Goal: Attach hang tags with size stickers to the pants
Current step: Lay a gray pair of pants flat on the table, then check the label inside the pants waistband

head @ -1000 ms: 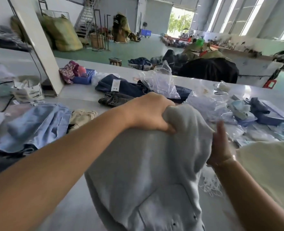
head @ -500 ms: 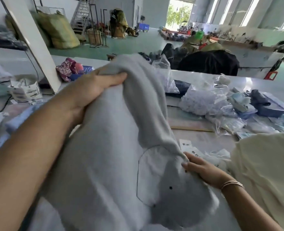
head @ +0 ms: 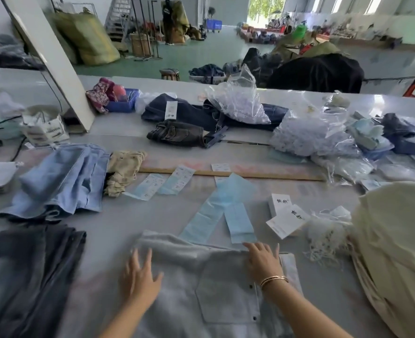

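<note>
Light grey pants (head: 201, 276) lie flat on the table in front of me, back pocket up. My left hand (head: 139, 276) rests on their left side with fingers spread and straight. At the waistband's right end my right hand (head: 262, 259) lies flat, a gold bracelet on its wrist. White hang tags (head: 284, 215) with black print sit in a small stack just beyond the pants to the right. Blue sticker sheets (head: 228, 208) lie past the waistband, and more sticker strips (head: 162, 181) lie further back. White string loops (head: 328, 237) are heaped beside the tags.
Dark grey pants (head: 26, 276) lie at the left, light blue jeans (head: 62, 181) behind them, cream pants (head: 396, 252) piled at the right. A wooden ruler (head: 250, 173) crosses mid-table. Dark jeans (head: 201, 115) and plastic bags (head: 311, 135) fill the back.
The grey pants were held up in front of me by both hands; now they lie spread on the table and both hands have let go and lie flat on them.
</note>
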`<action>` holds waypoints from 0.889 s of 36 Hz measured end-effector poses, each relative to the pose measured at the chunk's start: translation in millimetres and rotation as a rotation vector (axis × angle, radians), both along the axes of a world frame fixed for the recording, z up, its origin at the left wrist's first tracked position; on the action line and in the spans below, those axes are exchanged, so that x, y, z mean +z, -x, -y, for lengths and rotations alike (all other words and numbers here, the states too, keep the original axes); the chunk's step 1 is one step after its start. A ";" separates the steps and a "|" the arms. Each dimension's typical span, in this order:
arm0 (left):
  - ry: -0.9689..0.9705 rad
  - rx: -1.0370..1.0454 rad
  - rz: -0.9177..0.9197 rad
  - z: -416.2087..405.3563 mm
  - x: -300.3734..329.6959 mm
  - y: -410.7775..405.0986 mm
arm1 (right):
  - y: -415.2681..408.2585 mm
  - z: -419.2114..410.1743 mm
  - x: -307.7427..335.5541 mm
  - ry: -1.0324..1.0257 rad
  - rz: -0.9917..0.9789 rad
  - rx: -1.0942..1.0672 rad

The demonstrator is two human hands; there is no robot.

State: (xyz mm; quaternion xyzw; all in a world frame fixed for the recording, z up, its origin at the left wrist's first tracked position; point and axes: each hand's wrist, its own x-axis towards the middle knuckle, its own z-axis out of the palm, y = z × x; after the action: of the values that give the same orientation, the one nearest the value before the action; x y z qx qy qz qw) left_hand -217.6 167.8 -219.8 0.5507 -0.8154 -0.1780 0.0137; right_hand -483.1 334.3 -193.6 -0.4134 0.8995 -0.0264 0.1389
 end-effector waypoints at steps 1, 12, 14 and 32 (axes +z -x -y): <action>-0.004 -0.088 -0.016 -10.6 -1.4 8.6 | 1.6 -11.0 -1.4 0.058 -0.008 -0.035; -0.165 -0.188 0.264 -32.7 -27.1 38.1 | 4.5 -122.7 -9.6 0.492 0.661 -0.787; -0.213 -0.160 0.242 -37.7 -16.3 45.5 | 3.0 -122.6 -3.0 0.556 0.770 -0.772; -0.694 -0.224 -0.834 -111.8 79.6 104.2 | -96.3 -71.2 67.8 0.971 0.979 -0.201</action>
State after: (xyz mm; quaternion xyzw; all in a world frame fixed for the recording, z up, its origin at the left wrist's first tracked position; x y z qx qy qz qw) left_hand -321.9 279.6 -140.2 0.3158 -0.6878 -0.6397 0.1342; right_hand -386.8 405.5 -125.9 -0.2841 0.6537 -0.6216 0.3249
